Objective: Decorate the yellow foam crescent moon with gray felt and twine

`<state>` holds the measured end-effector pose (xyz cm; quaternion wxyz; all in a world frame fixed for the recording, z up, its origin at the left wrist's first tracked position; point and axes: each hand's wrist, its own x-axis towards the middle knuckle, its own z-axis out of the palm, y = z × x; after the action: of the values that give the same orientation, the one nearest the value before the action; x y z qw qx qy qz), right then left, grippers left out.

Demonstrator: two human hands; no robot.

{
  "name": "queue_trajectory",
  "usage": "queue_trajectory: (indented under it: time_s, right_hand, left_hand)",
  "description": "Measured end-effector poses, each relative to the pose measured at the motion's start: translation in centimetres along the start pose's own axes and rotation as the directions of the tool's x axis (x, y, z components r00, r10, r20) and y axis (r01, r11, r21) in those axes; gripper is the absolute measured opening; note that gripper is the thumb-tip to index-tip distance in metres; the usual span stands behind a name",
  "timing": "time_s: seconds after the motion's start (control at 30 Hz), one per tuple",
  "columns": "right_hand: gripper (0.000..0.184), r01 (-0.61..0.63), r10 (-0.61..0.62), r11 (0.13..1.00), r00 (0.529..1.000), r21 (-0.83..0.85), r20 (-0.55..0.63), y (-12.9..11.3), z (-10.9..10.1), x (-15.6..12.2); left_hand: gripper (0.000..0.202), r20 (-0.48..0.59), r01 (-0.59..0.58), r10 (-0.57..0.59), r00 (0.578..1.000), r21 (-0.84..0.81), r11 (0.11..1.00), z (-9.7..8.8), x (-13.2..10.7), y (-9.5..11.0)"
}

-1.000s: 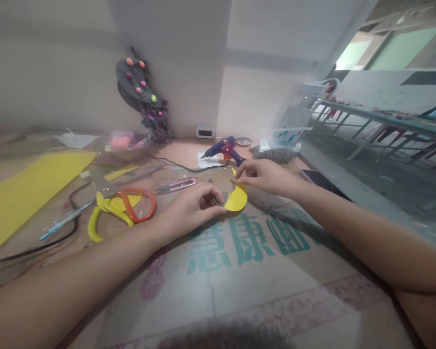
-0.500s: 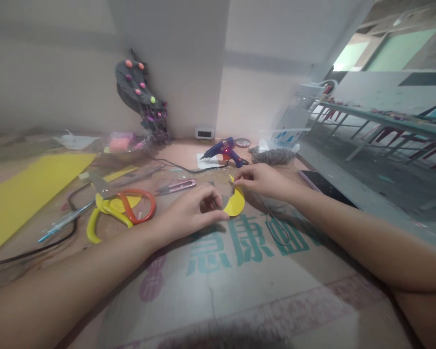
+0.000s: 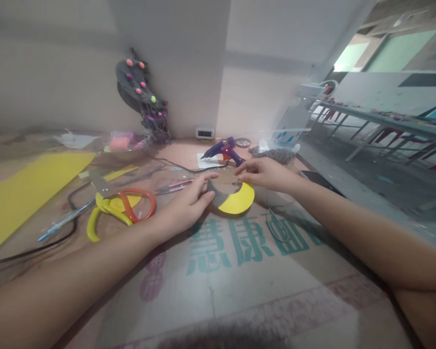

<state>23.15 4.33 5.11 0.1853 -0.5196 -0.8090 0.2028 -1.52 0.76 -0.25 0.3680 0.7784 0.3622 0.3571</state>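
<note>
Between my hands is a crescent of yellow paper [image 3: 240, 201], its left part covered in grey yarn. My left hand [image 3: 189, 203] grips the grey left end, thumb in front and fingers behind. With fingertips and thumb, my right hand [image 3: 263, 175] pinches the right tip of the crescent. A loose loop of thin grey yarn [image 3: 278, 228] hangs below my right hand onto the printed board [image 3: 240, 286]. Just left of my left hand lie scissors [image 3: 111, 208] with a red and a yellow handle, and small pink thread snips [image 3: 176, 186], partly hidden.
A blue glue gun [image 3: 223, 149] with a lit red light stands at the back. Grey yarn [image 3: 276, 154] and a phone [image 3: 321, 184] lie right. Yellow paper [image 3: 29, 189] and a pen [image 3: 65, 221] are left. A grey crescent decoration [image 3: 131, 85] leans on the wall.
The crescent has turned so its broad yellow face shows more. My left fingers have opened from a curl and spread around its end. My right hand has shifted slightly.
</note>
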Motion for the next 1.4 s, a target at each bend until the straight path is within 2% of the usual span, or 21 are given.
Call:
queue_trajectory:
  time_s: [0.1,0.23,0.57,0.73,0.83,0.93,1.03,1.07,1.13,1.2,1.27,1.33,1.4]
  right_hand:
    - [0.028,-0.021,0.022,0.999,1.000,-0.046,0.020,-0.1,-0.4,0.0]
    - [0.027,-0.031,0.034,0.996,0.999,-0.081,0.033,-0.2,-0.6,-0.1]
    - [0.026,-0.023,0.025,0.997,0.999,-0.067,0.021,-0.6,-0.2,-0.2]
    - [0.027,-0.017,0.023,0.990,0.999,-0.136,0.038,-0.4,-1.0,-0.1]
    - [0.026,-0.035,0.036,0.982,0.999,-0.186,0.000,0.4,-1.3,0.2]
    - [0.024,0.072,-0.085,0.956,0.996,-0.285,-0.035,1.1,-1.2,0.3]
    - [0.023,0.234,-0.276,0.917,0.957,-0.324,-0.089,0.6,-1.0,0.1]
    - [0.024,0.259,-0.303,0.920,0.946,-0.293,-0.117,0.1,-0.9,-0.1]
    - [0.024,0.247,-0.276,0.953,0.947,-0.177,-0.164,-1.1,-0.7,-0.5]
    - [0.025,0.165,-0.164,0.986,0.972,-0.009,-0.169,-2.2,-0.3,-1.0]
    - [0.025,0.073,-0.052,0.977,0.993,0.202,-0.107,-2.8,0.6,-1.3]
    - [0.027,0.020,-0.017,0.888,1.000,0.460,-0.010,-3.0,1.8,-1.5]
    - [0.031,-0.013,-0.047,0.720,0.997,0.694,0.067,-3.0,3.1,-1.7]
  left_hand:
    - [0.031,0.027,0.016,-0.017,0.999,0.031,0.999,0.1,0.2,-0.3]
    - [0.021,-0.029,0.009,-0.010,1.000,-0.045,0.999,0.3,0.5,-0.9]
    - [0.024,-0.032,-0.027,0.030,0.999,0.102,0.994,-0.2,0.5,-0.1]
    - [0.024,-0.002,-0.042,0.042,0.999,0.095,0.995,-0.3,0.5,0.1]
    - [0.024,0.015,-0.035,0.033,0.999,0.090,0.995,-0.3,0.5,0.0]
    - [0.024,0.006,-0.031,0.030,1.000,0.064,0.997,-0.2,0.5,-0.2]
    - [0.024,-0.029,-0.023,0.024,0.999,0.020,1.000,-0.1,0.6,-0.4]
    - [0.023,-0.043,-0.019,0.020,0.999,0.011,1.000,-0.1,0.6,-0.4]
    - [0.023,-0.075,-0.012,0.012,0.997,0.002,1.000,-0.1,0.6,-0.5]
    - [0.023,-0.097,-0.007,0.006,0.995,-0.003,1.000,-0.2,0.6,-0.4]
    - [0.023,-0.110,-0.011,0.011,0.994,-0.001,1.000,-0.3,0.6,-0.3]
    - [0.022,-0.115,-0.028,0.031,0.993,0.022,0.999,-0.3,0.6,-0.2]
    - [0.022,-0.120,-0.047,0.053,0.991,0.052,0.998,-0.2,0.5,-0.1]
